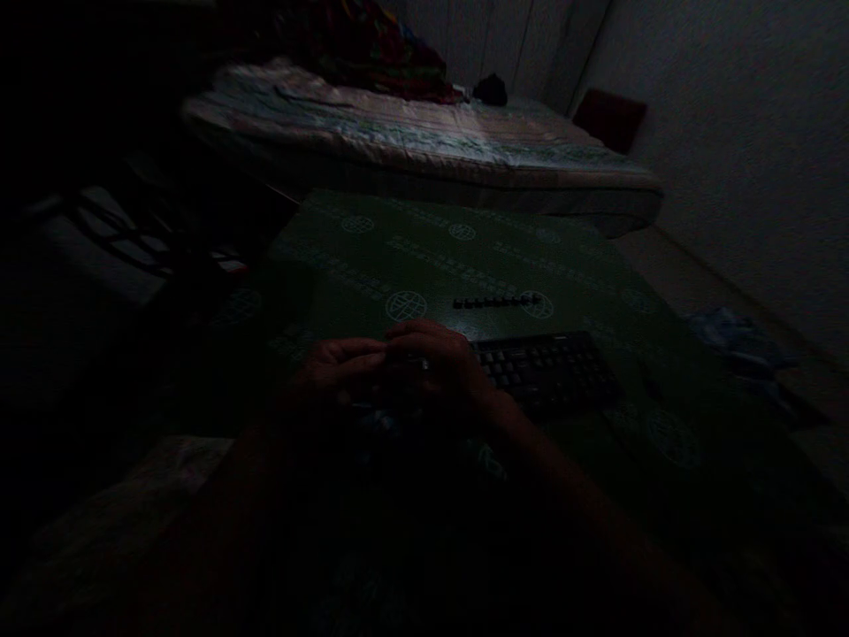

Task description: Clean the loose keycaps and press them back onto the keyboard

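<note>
The picture is very dark. A black keyboard [547, 367] lies on a green board, its left part hidden behind my hands. My right hand [444, 358] is over that end, fingers bent and pressed together. From the left, my left hand [338, 367] meets it, fingertips closed against the right hand's fingers. Whatever they hold is lost in shadow. Beyond the keyboard, a row of small black pieces that look like keycaps [497, 302] lies on the board.
The green board [424, 252] carries white globe prints and lettering. Behind it stands a bed with a striped mattress [411, 133] and a dark red patterned cloth [391, 62]. A wheel-like frame [126, 234] is at left. Crumpled cloth [739, 341] lies on the floor at right.
</note>
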Tool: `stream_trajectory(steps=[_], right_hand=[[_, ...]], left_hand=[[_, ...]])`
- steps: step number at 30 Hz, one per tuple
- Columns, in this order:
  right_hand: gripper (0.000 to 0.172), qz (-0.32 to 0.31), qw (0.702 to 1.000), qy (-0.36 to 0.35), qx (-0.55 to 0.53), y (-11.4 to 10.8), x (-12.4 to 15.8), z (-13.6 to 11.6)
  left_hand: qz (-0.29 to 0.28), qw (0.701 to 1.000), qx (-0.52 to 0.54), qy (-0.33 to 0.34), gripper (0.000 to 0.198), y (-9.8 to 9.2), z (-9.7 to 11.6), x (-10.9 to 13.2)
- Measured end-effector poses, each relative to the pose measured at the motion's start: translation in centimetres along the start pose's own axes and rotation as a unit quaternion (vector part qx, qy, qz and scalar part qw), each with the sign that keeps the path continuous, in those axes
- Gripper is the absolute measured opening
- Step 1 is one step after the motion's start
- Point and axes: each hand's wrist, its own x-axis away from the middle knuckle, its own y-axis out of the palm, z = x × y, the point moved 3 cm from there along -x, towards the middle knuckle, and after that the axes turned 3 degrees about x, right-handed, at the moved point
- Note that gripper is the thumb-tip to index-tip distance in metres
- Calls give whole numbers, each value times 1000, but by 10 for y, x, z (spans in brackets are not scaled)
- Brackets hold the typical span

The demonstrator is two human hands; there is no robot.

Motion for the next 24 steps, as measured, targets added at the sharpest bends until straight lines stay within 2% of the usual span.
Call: stream_trajectory(steps=[4, 9, 14, 17, 21, 24], right_hand=[[16, -15, 999, 15, 25, 6, -2, -1], [30, -2, 992, 60, 111, 8, 9, -5], [39, -100, 976, 51, 187, 19, 33, -15], [44, -140, 966, 21, 218, 26, 44, -21], [27, -169, 955, -38, 242, 34, 50, -27], [17, -179, 958, -52, 216, 40, 51, -26]], left_hand=[[42, 999, -13, -28, 19, 0, 6, 0], [82, 996, -37, -10, 14, -2, 13, -3], [114, 993, -34, 19, 14, 0, 17, 1], [122, 990, -56, 35, 16, 2, 19, 3], [94, 993, -59, 41, 16, 3, 17, 2], [87, 993, -65, 44, 14, 4, 16, 2]])
